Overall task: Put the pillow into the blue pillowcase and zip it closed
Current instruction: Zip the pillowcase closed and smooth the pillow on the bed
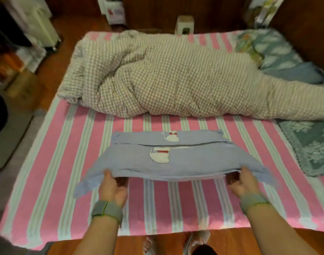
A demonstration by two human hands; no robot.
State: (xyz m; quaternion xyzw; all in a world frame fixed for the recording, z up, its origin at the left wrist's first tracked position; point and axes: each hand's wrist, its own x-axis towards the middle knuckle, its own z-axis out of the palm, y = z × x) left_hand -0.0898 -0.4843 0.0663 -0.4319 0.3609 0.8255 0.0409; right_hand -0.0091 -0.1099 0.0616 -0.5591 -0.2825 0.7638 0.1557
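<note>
both hands' fingers (120,181) pinch the blue pillowcase (176,162) edge above the bed (47,181).

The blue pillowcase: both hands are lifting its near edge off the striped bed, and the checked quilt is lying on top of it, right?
Not quite. In the head view the checked quilt lies farther back on the bed, apart from the blue pillowcase. The left hand and right hand do grip its near edge.

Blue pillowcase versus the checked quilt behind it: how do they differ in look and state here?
The blue pillowcase is plain blue with white cat patches; the checked quilt is beige gingham. The pillowcase is stretched fairly flat, its near edge lifted by the left hand and right hand; the quilt lies bunched, bulky and untouched. Both rest on the striped sheet.
</note>
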